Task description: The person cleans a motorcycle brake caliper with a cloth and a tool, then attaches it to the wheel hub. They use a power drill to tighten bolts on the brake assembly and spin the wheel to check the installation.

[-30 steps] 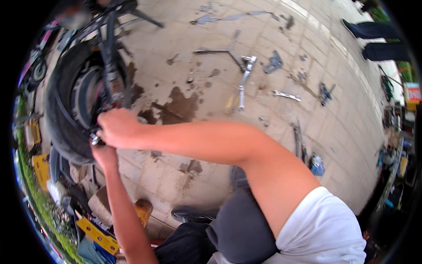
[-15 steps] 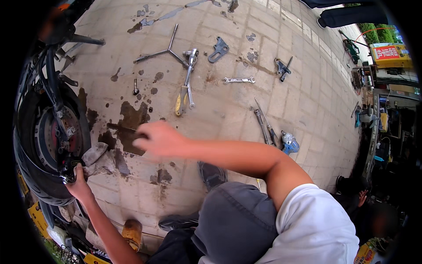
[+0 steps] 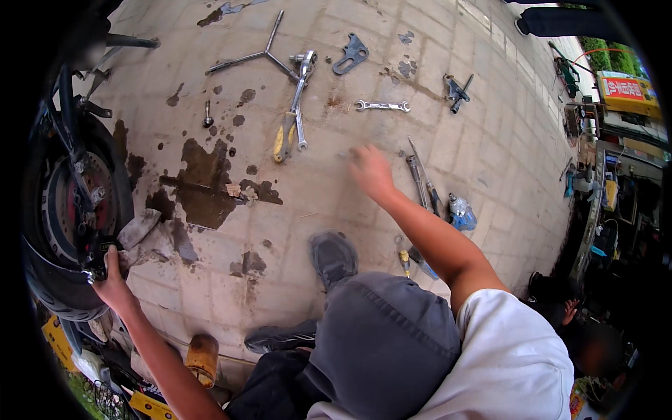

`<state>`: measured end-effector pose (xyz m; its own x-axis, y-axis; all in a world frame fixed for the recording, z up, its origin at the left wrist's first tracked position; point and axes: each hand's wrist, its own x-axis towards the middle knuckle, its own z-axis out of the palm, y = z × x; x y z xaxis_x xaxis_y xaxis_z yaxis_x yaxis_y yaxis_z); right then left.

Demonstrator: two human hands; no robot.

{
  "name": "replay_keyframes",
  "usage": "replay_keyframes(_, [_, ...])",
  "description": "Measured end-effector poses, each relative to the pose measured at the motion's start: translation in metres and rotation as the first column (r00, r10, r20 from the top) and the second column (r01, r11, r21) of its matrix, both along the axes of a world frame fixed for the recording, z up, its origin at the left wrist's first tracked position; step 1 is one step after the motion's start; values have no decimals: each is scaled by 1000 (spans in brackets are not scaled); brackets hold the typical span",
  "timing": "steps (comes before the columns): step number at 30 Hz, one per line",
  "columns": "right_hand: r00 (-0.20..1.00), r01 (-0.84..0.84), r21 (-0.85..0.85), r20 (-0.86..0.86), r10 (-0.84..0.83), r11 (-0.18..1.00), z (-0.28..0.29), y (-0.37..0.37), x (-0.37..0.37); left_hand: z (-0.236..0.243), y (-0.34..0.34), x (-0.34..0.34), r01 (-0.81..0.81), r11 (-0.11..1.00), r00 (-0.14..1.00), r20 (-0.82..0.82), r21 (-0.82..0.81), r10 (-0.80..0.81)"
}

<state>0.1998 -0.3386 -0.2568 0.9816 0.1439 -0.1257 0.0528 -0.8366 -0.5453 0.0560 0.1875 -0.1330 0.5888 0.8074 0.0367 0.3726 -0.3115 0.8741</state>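
At the lower left my left hand point(image 3: 115, 285) is closed on a black brake caliper point(image 3: 98, 253) beside the motorcycle wheel point(image 3: 73, 203). A grey, stained rag point(image 3: 142, 245) hangs right next to it. My right hand point(image 3: 369, 171) is over the paving in the middle, its fingers smeared by motion. Whether it holds anything does not show. Nearest to it are a long-handled steel tool point(image 3: 416, 178), a screwdriver point(image 3: 425, 173) and an open-ended wrench point(image 3: 382, 106). Left of it lie a ratchet point(image 3: 305, 70), yellow-handled pliers point(image 3: 283, 143) and another wrench point(image 3: 301, 131).
A three-armed socket wrench point(image 3: 264, 53), a grey metal bracket point(image 3: 352, 53), a bolt point(image 3: 208, 114) and a puller-like tool point(image 3: 456, 94) lie farther off. A blue power tool point(image 3: 460, 212) is at right. Dark wet stains point(image 3: 203, 178) mark the paving. A rusty can point(image 3: 202, 359) stands near my left forearm.
My right hand has swung right, from over the wet stain to the paving near the tools. My left hand stays on the caliper. The view has shifted slightly.
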Motion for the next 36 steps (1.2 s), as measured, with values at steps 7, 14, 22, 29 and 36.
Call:
replay_keyframes(7, [992,-123,-109,16,125,986,-39,-10,10,24,-37,21,-44,998,998,-56,-34,42])
replay_keyframes(14, [979,-194,293,111,168,936,36,69,32,23,-37,19,-134,991,987,92,29,131])
replay_keyframes(22, [778,-610,627,360,514,484,139,300,63,19,-39,13,-142,989,979,154,33,136])
replay_keyframes(29, [774,-628,666,481,412,402,132,400,54,20,-41,18,-121,991,976,191,53,108])
replay_keyframes(36, [802,-594,660,447,395,459,137,431,45,26,-44,16,-165,982,974,170,90,148])
